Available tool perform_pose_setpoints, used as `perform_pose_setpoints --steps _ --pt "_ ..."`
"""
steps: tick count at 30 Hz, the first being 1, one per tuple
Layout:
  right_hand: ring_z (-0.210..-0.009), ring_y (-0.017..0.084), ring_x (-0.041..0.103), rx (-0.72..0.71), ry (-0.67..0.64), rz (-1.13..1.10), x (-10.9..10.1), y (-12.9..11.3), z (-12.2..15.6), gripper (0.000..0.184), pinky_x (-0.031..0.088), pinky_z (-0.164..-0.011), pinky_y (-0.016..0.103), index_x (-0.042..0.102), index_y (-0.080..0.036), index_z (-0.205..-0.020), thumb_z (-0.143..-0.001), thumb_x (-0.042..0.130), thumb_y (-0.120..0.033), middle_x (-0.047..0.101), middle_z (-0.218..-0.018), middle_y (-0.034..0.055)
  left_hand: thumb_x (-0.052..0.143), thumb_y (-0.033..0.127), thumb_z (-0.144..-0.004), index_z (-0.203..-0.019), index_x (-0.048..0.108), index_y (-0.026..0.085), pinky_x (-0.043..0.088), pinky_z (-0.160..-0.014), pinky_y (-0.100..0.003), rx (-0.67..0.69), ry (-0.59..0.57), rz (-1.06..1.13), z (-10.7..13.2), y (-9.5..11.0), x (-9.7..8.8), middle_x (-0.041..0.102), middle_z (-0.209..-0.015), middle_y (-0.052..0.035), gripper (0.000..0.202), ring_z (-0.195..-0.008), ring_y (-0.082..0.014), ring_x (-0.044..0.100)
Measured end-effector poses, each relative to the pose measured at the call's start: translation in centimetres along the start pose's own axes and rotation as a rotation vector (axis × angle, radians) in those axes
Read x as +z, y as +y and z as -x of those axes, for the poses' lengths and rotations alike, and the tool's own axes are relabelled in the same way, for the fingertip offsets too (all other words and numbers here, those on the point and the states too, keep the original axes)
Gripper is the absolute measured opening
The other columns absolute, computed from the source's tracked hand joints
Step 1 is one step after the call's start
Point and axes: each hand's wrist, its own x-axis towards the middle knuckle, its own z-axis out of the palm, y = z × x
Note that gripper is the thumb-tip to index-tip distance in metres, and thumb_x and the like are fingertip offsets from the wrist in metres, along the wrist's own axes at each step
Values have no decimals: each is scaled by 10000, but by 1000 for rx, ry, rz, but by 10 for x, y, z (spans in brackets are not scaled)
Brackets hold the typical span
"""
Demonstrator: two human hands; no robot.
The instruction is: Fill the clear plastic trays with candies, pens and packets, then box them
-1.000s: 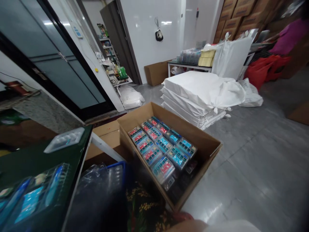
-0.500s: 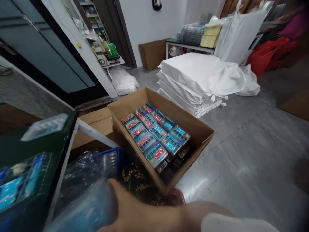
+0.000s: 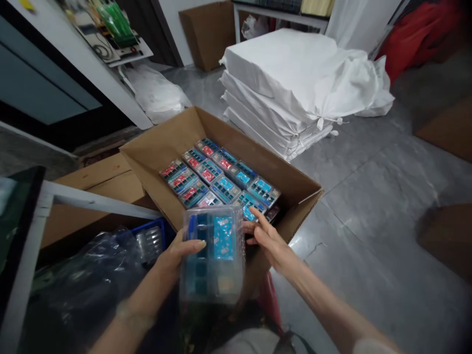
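Note:
My left hand [image 3: 173, 260] and my right hand [image 3: 267, 241] hold a clear plastic blister pack [image 3: 214, 253] with blue contents between them, just over the near edge of an open cardboard box [image 3: 158, 147]. The left thumb lies across the pack's front; the right fingers press its right side. Inside the box lie several rows of similar packs [image 3: 217, 179] with red and blue inserts.
A stack of white sacks [image 3: 291, 83] lies on the grey floor beyond the box. A blue crate [image 3: 157, 228] with clear plastic sits at the left under a white-framed table [image 3: 73, 201]. Flat cardboard [image 3: 96, 182] lies behind it. Another brown box [image 3: 446, 236] stands at right.
The camera tilted down toward the box. Both hands came into view and brought a blister pack from the left to the box's near edge.

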Motion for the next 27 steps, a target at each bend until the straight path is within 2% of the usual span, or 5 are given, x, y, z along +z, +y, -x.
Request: perform_pose_setpoints --steps 6,11,17,22,27 --pt "-1114 207 456 6 25 -69 -13 -3 -27 949 317 -967 388 74 -284 -1382 -678 693 -434 481 -1230 41 640 151 -652 -1070 565 141 507 -680 -353 -12 -175 -82 -50 0 18 666 -889 -91 425 -754 -248 623" --pt "-1072 231 499 85 139 -56 -13 8 -38 1146 373 -942 414 -69 -274 -1378 -598 770 -313 525 -1183 41 634 117 -668 -1110 535 133 495 -704 -329 -36 -147 -19 -66 -13 27 657 -892 -74 453 -734 -207 618" --pt "-983 246 561 102 97 -151 -15 15 -46 941 464 -839 407 148 -305 -1351 -626 744 -239 577 -1101 28 645 156 -656 -1075 564 93 498 -706 -375 -61 -158 57 -74 -35 17 668 -888 -116 431 -729 -242 630" --pt "-887 242 602 116 70 -227 -12 21 -60 780 500 -755 387 318 -277 -1264 -614 739 -190 615 -1022 25 663 169 -645 -1119 541 113 490 -749 -401 -52 -137 119 -81 -41 12 665 -935 -115 492 -792 -260 630" --pt "-838 218 619 138 108 -296 -8 37 -62 588 493 -772 362 479 -242 -1116 -590 732 -165 635 -994 11 700 158 -611 -1080 559 97 500 -720 -401 -73 -90 132 -82 -46 1 680 -854 -113 493 -723 -248 639"
